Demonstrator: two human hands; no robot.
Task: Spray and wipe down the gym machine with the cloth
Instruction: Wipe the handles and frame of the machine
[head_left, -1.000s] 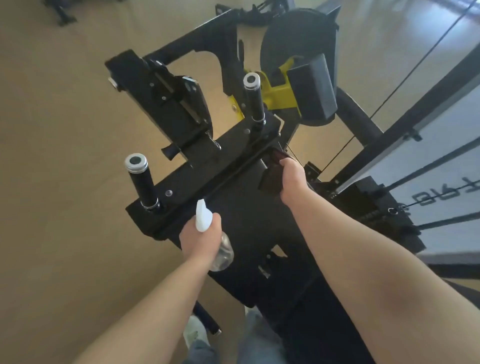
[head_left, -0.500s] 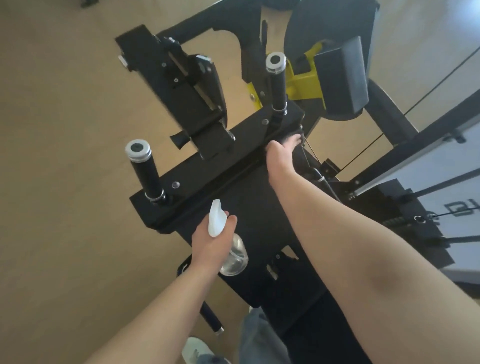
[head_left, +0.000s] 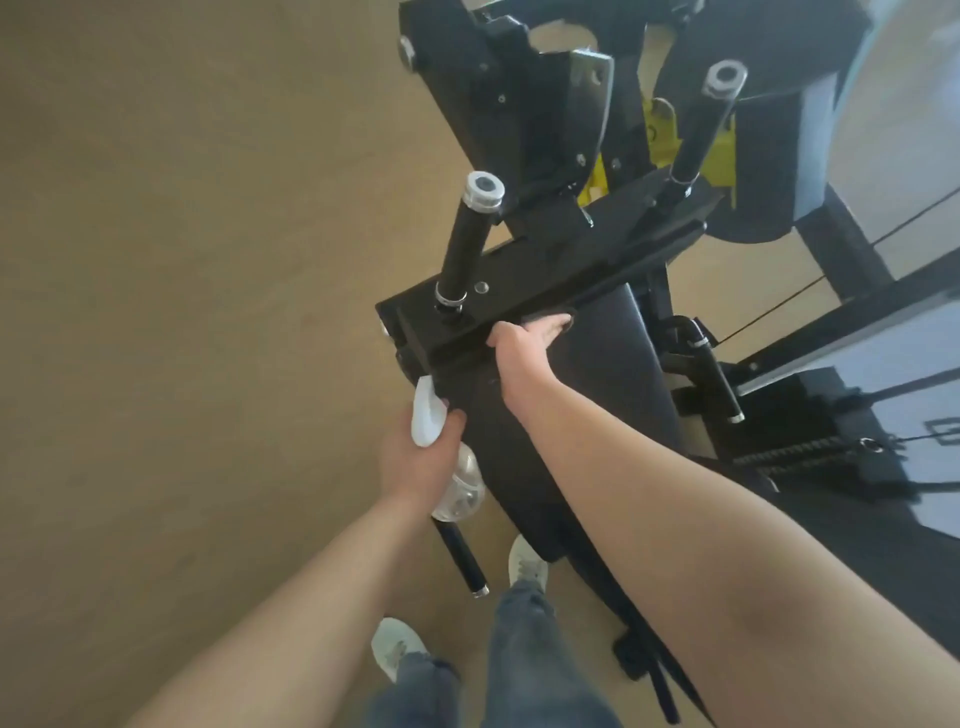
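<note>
Two hands: left hand (head_left: 415, 457) wrapped around one spray bottle (head_left: 457, 488) beside the pad (head_left: 597, 374) — right hand (head_left: 524, 343) pressed at the pad's top edge, cloth hidden, grip unclear. Two upright handles (head_left: 467, 244).

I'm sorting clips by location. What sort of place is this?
Most likely a gym: a black padded machine with upright grip handles, a cable running to its frame, and open tan flooring.

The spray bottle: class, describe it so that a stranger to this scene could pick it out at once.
Find the black gym machine and its padded front. Beside the pad's near-left corner, the left hand grips the spray bottle. It alone is clear, with a white trigger head.
</note>
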